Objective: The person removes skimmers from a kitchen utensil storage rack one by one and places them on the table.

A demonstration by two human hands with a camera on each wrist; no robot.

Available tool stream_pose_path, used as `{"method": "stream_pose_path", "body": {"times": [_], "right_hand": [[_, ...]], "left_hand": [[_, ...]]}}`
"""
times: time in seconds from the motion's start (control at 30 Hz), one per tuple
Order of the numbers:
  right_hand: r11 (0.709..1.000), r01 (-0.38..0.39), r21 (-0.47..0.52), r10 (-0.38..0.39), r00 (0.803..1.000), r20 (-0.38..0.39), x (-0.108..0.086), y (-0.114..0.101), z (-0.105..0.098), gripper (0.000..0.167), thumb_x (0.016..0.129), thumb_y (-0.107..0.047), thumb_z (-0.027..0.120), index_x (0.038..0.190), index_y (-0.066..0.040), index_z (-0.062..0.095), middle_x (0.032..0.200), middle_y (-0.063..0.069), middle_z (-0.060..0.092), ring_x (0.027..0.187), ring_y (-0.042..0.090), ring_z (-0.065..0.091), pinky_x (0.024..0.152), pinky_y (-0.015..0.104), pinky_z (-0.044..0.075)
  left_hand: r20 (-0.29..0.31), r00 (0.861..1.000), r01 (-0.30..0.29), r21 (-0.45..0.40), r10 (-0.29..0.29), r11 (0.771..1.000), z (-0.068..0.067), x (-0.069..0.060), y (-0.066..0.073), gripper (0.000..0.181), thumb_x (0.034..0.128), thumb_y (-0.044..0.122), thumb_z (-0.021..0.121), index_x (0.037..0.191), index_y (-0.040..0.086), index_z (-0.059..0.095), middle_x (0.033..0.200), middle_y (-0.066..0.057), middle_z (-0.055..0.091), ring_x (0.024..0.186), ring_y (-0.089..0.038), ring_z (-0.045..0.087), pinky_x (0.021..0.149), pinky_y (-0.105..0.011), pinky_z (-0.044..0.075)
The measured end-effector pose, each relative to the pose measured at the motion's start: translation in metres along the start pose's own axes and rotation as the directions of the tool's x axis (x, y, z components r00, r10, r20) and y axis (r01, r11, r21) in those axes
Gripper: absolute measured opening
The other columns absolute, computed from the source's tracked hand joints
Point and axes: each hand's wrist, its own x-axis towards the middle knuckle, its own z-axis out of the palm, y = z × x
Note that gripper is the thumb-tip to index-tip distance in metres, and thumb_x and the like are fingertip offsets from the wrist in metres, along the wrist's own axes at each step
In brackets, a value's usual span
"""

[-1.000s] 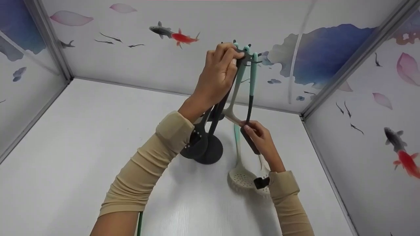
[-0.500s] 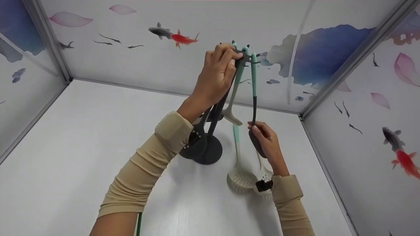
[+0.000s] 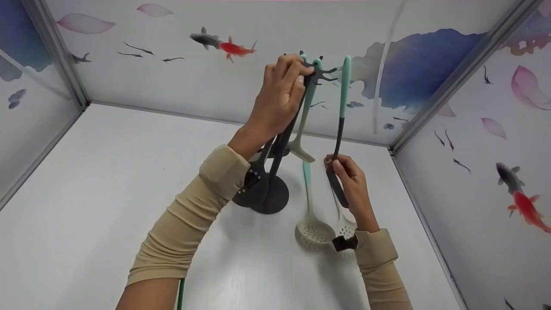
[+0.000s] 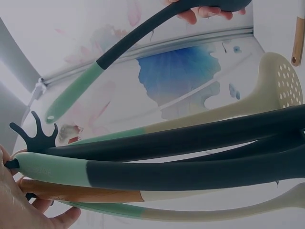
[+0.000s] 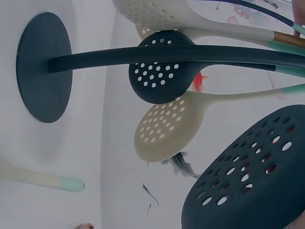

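My left hand [image 3: 280, 97] grips the top of a black utensil stand [image 3: 275, 198], just below its hooks. My right hand [image 3: 353, 183] holds a black skimmer [image 5: 250, 167] near its perforated head, the mint handle [image 3: 345, 86] pointing up. The skimmer's handle end is apart from the bare hook prongs beside it. Still hanging from the stand are a black slotted utensil [image 5: 152, 83], a cream slotted utensil [image 5: 167, 126] with a mint handle, and a wooden-handled one [image 4: 95, 191]. The left hand hides part of the hooks in the head view.
On the white table [image 3: 129, 193] below lies a cream skimmer [image 3: 316, 230] with a mint handle. Beside it lies another pale slotted utensil [image 3: 345, 226], partly covered by the right wrist camera [image 3: 343, 243]. Panels with painted fish [image 3: 224, 44] enclose the table.
The skimmer's mint handle has come off its hook and moved up and to the right, away from the stand. The right hand shifted slightly right with it. The left hand keeps its grip.
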Motion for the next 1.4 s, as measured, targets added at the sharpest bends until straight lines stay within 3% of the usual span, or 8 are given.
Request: {"method": "stream_pose_path", "body": {"times": [0.37,0.5,0.57,0.73,0.93,1.07,1.23,1.4], "right_hand": [[0.988,-0.125,-0.088,0.114,0.985,-0.126,-0.012,0.01,-0.016,0.028,0.096,-0.017,0.049,0.117,-0.003,0.06,0.092,-0.003,0.061,0.084,0.012,0.053,0.069,0.022,0.045],[0.97,-0.183,-0.158,0.153,0.971,-0.184,-0.016,0.022,-0.025,0.029,0.095,-0.024,0.053,0.115,-0.006,0.062,0.092,-0.004,0.062,0.085,0.011,0.053,0.072,0.023,0.043],[0.948,-0.224,-0.226,0.177,0.961,-0.211,-0.019,0.031,-0.032,0.031,0.094,-0.03,0.053,0.115,-0.008,0.062,0.096,0.0,0.063,0.087,0.01,0.053,0.076,0.024,0.042],[0.856,-0.322,-0.405,0.238,0.94,-0.245,-0.037,0.054,-0.059,0.038,0.094,-0.036,0.05,0.118,-0.009,0.061,0.108,0.011,0.062,0.092,0.008,0.051,0.083,0.029,0.039],[0.765,-0.388,-0.514,0.293,0.921,-0.259,-0.06,0.079,-0.094,0.039,0.095,-0.034,0.05,0.118,-0.005,0.06,0.108,0.014,0.062,0.089,0.008,0.051,0.082,0.028,0.04],[0.704,-0.438,-0.559,0.342,0.899,-0.274,-0.069,0.094,-0.111,0.041,0.096,-0.034,0.048,0.117,-0.002,0.06,0.106,0.015,0.064,0.088,0.01,0.054,0.083,0.03,0.041],[0.666,-0.486,-0.566,0.392,0.873,-0.29,-0.071,0.111,-0.125,0.042,0.096,-0.03,0.046,0.118,0.003,0.057,0.106,0.022,0.063,0.096,0.025,0.057,0.089,0.038,0.041],[0.6,-0.542,-0.588,0.473,0.833,-0.286,-0.073,0.126,-0.131,0.041,0.096,-0.022,0.046,0.121,0.009,0.053,0.11,0.027,0.059,0.1,0.033,0.055,0.089,0.044,0.042]], "left_hand": [[-0.005,1.0,-0.005,-0.016,0.005,1.0,0.0,0.001,-0.001,0.037,0.0976,0.023,0.028,0.124,0.017,0.054,0.135,0.0,0.035,0.121,-0.021,0.03,0.083,-0.027,0.044],[-0.015,1.0,-0.001,-0.023,0.001,1.0,-0.002,0.0,-0.002,0.037,0.0976,0.023,0.029,0.125,0.017,0.054,0.134,0.0,0.036,0.12,-0.02,0.03,0.082,-0.027,0.044],[-0.024,1.0,-0.001,-0.027,0.0,1.0,-0.002,0.0,-0.003,0.037,0.0975,0.023,0.029,0.125,0.017,0.054,0.134,-0.001,0.036,0.12,-0.02,0.03,0.081,-0.026,0.044],[-0.026,1.0,-0.008,-0.03,0.007,1.0,0.0,0.0,-0.003,0.037,0.0971,0.023,0.029,0.124,0.017,0.054,0.134,-0.001,0.036,0.12,-0.02,0.03,0.081,-0.025,0.044],[-0.024,1.0,-0.019,-0.036,0.018,0.999,0.003,-0.001,-0.003,0.037,0.0973,0.024,0.029,0.124,0.017,0.054,0.134,-0.001,0.036,0.12,-0.02,0.03,0.083,-0.026,0.043],[-0.026,1.0,-0.018,-0.037,0.017,0.999,0.003,-0.005,-0.005,0.037,0.097,0.022,0.03,0.124,0.016,0.054,0.134,-0.002,0.037,0.119,-0.021,0.031,0.08,-0.027,0.044],[-0.034,0.999,-0.023,-0.045,0.022,0.999,0.002,-0.002,-0.004,0.036,0.0974,0.023,0.029,0.123,0.016,0.054,0.134,-0.001,0.036,0.118,-0.02,0.031,0.079,-0.026,0.044],[-0.024,1.0,-0.021,-0.05,0.02,0.998,0.001,0.002,-0.003,0.037,0.0974,0.023,0.029,0.123,0.017,0.054,0.134,-0.001,0.036,0.119,-0.02,0.03,0.078,-0.026,0.045]]}}
